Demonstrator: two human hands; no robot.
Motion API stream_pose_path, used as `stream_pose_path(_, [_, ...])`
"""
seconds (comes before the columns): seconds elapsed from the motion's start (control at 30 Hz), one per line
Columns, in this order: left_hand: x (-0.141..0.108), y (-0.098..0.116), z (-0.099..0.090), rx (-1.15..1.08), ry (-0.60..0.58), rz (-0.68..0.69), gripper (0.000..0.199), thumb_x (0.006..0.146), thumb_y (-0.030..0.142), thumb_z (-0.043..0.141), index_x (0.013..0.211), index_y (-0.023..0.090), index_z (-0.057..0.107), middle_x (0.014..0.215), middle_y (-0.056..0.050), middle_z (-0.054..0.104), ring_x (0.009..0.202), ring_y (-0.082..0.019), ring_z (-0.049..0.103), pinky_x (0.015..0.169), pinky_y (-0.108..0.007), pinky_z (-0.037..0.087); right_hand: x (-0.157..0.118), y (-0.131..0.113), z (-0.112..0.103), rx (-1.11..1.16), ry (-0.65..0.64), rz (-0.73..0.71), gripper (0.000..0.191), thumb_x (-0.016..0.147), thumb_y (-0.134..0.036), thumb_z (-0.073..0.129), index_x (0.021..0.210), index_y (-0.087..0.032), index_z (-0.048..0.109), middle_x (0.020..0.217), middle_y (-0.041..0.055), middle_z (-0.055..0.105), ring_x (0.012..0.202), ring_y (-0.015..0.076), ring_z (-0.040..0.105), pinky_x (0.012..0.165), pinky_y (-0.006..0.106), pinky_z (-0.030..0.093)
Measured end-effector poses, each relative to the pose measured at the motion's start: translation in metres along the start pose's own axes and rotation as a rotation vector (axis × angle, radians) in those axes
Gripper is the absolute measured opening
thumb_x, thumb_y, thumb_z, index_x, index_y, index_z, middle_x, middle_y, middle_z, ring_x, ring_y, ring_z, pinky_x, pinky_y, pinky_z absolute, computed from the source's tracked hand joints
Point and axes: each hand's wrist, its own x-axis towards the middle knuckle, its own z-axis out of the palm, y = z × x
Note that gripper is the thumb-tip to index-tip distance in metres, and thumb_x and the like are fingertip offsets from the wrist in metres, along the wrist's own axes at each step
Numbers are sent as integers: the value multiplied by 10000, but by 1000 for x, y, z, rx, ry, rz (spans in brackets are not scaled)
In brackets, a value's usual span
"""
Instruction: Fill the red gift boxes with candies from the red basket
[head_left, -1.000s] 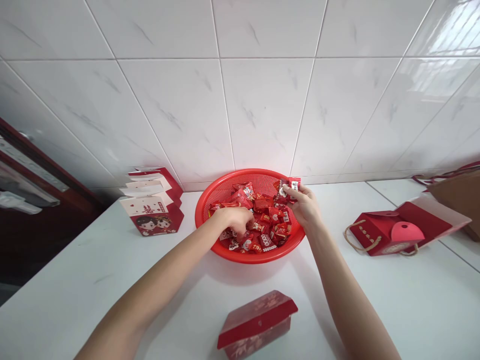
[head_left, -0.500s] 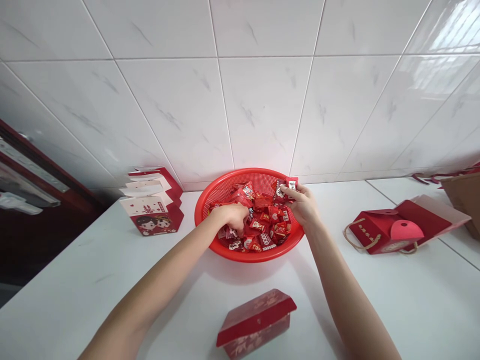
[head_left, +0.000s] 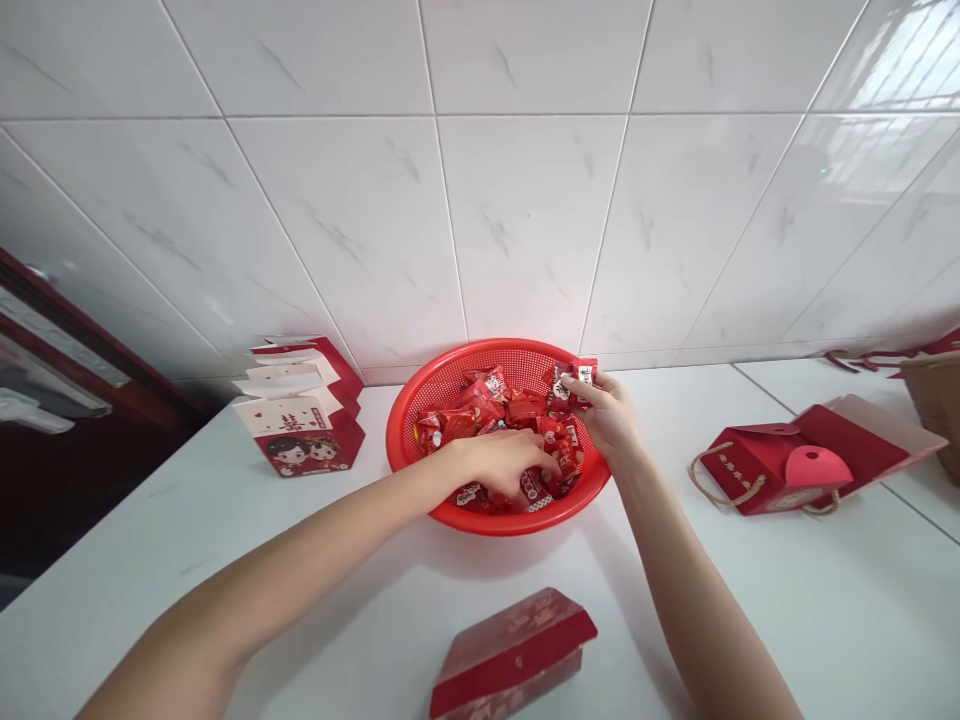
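A red plastic basket (head_left: 409,385) stands against the wall, holding many candies (head_left: 480,405) in red wrappers. My left hand (head_left: 510,460) reaches over the heap inside it, palm down, fingers loosely spread and bent among the wrapped candies. I see nothing held in that hand, though its fingertips are partly hidden. At the basket's right rim, my right hand (head_left: 607,410) pinches a few wrapped candies (head_left: 583,371) between thumb and fingers, with red and white wrapping showing.
A closed red box (head_left: 517,650) lies in front of the basket. Nested open cartons (head_left: 304,420) stand at left. To the right is a red box with rope handles (head_left: 772,465), beside a brown carton (head_left: 934,400). A white tiled wall (head_left: 525,220) rises behind.
My left hand has moved right across the candies, its fingers now more stretched out. My right hand stays at the rim with its candies. The view has shifted slightly.
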Motion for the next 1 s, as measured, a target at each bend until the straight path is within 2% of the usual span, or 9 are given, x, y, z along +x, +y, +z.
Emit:
stream_pose_path(0.1, [5,7,3,128,20,-60,461,813,344,776,1266,291,704,1148,-84,695,962,-274,682,759,-315,489,0,0,-1,-10,-5,-1,352,511,-330,925,769,-192,729,764,2,739,704,169,660,668,308,534])
stream_pose_path(0.23, [7,-1,-3,261,128,-240,138,892,250,665,959,194,771,930,-101,746,892,-294,703,774,-358,502,1,0,-1,-12,-8,-1,348,494,-327,920,751,-194,728,721,-3,726,660,158,640,613,283,507])
stream_pose_path(0.33, [6,-11,-7,302,202,-358,219,884,101,568,980,144,761,946,-158,742,945,-341,695,783,-405,507,2,0,-1,-17,-7,-6,332,498,-324,917,742,-201,730,720,-5,731,649,155,634,593,273,502])
stream_pose_path(0.4, [7,-14,-6,299,249,-332,294,883,90,565,1108,157,743,1079,-162,723,1046,-336,669,840,-404,504,2,0,0,-15,2,-14,326,495,-326,916,731,-201,728,718,-5,733,640,154,633,593,277,508])
stream_pose_path(0.5, [14,-10,0,204,262,-47,410,881,200,673,1289,240,688,1256,-108,672,1147,-294,625,952,-374,477,2,2,0,-6,15,-32,329,496,-330,915,732,-196,728,702,-6,725,623,149,631,600,286,513])
stream_pose_path(0.6, [22,-4,6,165,183,174,408,846,320,760,1249,275,716,1292,-76,662,1166,-293,606,951,-365,466,2,3,-1,-4,25,-50,326,520,-326,912,752,-195,725,713,-6,723,635,154,640,607,293,514])
stream_pose_path(0.77, [20,-5,0,246,44,-69,190,847,345,742,750,182,756,1019,-97,732,952,-270,662,787,-330,472,3,3,-2,-4,11,-45,334,529,-327,911,781,-194,735,743,7,741,678,181,670,639,314,534])
stream_pose_path(0.9, [14,-10,-11,256,30,-184,33,750,137,730,724,154,740,896,-113,743,847,-269,676,679,-323,451,3,2,-2,-8,9,-36,320,528,-328,903,770,-199,740,735,8,745,681,188,676,628,309,529])
stream_pose_path(1.0, [16,-10,-14,219,17,-155,69,794,207,713,833,181,764,872,-73,744,772,-240,674,617,-306,444,3,3,-2,-5,15,-50,320,536,-331,899,781,-199,742,714,10,739,694,198,688,643,313,538])
